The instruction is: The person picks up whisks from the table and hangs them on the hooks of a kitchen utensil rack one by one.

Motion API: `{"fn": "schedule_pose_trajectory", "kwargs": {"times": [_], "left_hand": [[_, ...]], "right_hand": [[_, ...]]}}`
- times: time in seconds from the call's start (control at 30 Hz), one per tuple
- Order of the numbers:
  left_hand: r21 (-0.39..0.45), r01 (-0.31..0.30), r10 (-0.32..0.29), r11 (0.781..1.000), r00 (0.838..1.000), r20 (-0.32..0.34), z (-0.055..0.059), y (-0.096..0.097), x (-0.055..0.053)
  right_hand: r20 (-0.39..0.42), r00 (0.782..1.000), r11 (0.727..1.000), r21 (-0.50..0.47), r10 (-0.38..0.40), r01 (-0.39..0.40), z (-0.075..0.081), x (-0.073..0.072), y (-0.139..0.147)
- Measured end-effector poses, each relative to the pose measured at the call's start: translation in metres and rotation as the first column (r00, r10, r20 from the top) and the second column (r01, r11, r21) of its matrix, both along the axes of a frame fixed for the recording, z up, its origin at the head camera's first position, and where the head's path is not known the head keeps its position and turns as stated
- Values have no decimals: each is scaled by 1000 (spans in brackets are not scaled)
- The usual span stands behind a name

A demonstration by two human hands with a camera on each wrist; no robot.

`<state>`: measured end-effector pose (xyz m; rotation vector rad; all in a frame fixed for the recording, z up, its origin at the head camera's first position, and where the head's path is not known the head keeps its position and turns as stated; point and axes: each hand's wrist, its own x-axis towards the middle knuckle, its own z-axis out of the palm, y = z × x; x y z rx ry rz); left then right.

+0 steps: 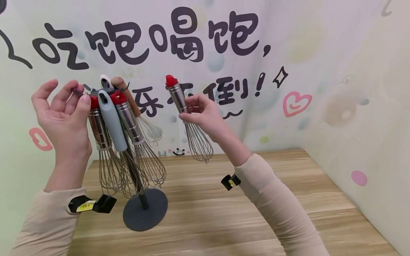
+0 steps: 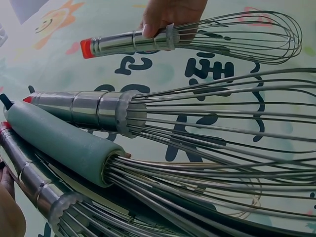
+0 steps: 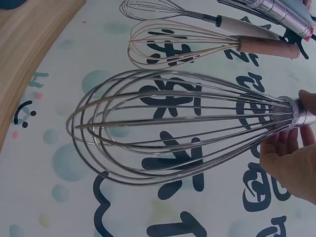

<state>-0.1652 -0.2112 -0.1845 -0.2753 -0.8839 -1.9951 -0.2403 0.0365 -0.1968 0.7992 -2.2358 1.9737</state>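
My right hand [image 1: 205, 115] grips a metal whisk [image 1: 177, 96] by its steel handle; its red cap points up and its wires hang down. In the right wrist view, the wire loops of this whisk [image 3: 177, 126] fill the middle. My left hand [image 1: 65, 110] is at the top of a dark rotating-style stand [image 1: 145, 213], thumb and a finger pinching one of its hooks [image 1: 76, 92]. From the stand hang two more red-capped steel whisks [image 1: 130, 119], a whisk with a pale blue-grey handle [image 1: 112, 121] and one with a wooden handle [image 1: 126, 94].
The stand's round base rests on a wood-grain table [image 1: 217, 199]. Behind it is a pale wall [image 1: 320, 46] with large dark lettering and drawings. A white handle [image 1: 104, 81] shows behind the hooks, partly hidden. The held whisk is to the right of the stand, apart from the hanging ones.
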Motion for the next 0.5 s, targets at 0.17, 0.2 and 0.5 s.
{"fn": "schedule_pose_trajectory", "kwargs": {"times": [0.17, 0.2, 0.5], "left_hand": [[-18, -4, 4, 1000, 1000, -7, -1, 0, 1], [-22, -5, 5, 1000, 1000, -8, -1, 0, 1], [-21, 2, -2, 1000, 1000, -6, -2, -1, 1]], "right_hand": [[-15, 1000, 999, 31, -7, 8, 4, -1, -13], [-19, 1000, 999, 44, -11, 12, 5, 0, -15], [-56, 998, 995, 103, 7, -1, 10, -2, -27]]}}
